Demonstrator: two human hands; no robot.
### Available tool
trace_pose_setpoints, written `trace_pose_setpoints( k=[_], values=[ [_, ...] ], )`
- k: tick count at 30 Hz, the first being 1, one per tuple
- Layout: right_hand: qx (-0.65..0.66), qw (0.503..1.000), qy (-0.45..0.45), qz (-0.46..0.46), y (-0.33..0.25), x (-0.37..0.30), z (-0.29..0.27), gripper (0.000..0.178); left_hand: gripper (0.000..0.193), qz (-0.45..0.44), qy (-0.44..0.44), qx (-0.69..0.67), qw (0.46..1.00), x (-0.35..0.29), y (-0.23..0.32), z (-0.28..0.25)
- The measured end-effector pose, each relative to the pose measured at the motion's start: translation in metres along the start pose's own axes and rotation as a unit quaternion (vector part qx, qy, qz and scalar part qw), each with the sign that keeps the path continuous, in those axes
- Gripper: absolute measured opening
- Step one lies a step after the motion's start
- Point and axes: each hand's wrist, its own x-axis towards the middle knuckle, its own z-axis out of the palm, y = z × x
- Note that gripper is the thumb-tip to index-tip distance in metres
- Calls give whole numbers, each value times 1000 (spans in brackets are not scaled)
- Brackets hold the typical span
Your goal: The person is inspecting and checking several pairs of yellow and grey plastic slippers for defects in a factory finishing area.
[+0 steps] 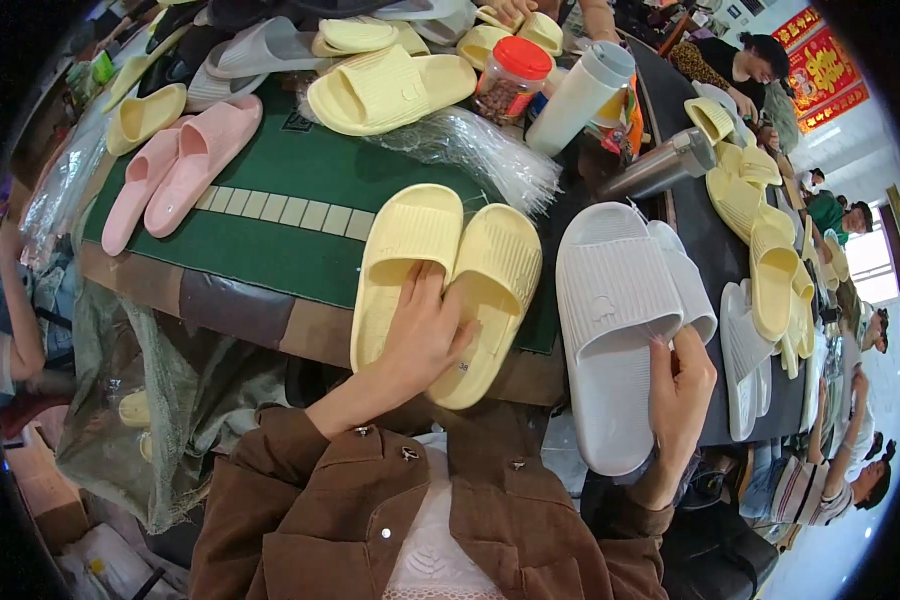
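A pair of pale yellow slide slippers [408, 228] stands side by side at the near edge of the table. My left hand [420, 335] grips the pair where the two meet, with fingertips under the left slipper's strap and the thumb over the right slipper. To the right, my right hand [682, 395] is closed on a pair of light grey slide slippers [610, 405]. Its thumb lies by the front grey slipper's strap opening, and the second slipper is partly hidden behind the first. Both grey slippers have ribbed straps, toes pointing away from me.
Pink slippers [205, 160] lie on the green mat [270, 265] at left. Beyond are another yellow pair [370, 90], clear plastic bags [470, 150], a red-lidded jar [515, 75], a white bottle [580, 95] and a metal flask [660, 165]. More yellow slippers [770, 260] line the right; people work nearby.
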Motion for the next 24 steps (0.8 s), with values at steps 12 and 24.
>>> trace_pose_setpoints(
  k=[12, 24],
  values=[
    [146, 986, 21, -77, -52, 27, 34, 8, 52, -65, 11, -77, 995, 7, -14, -45],
    [256, 964, 22, -60, -80, 33, 81, 11, 44, -72, 153, 3, 986, 15, -53, -110]
  ],
)
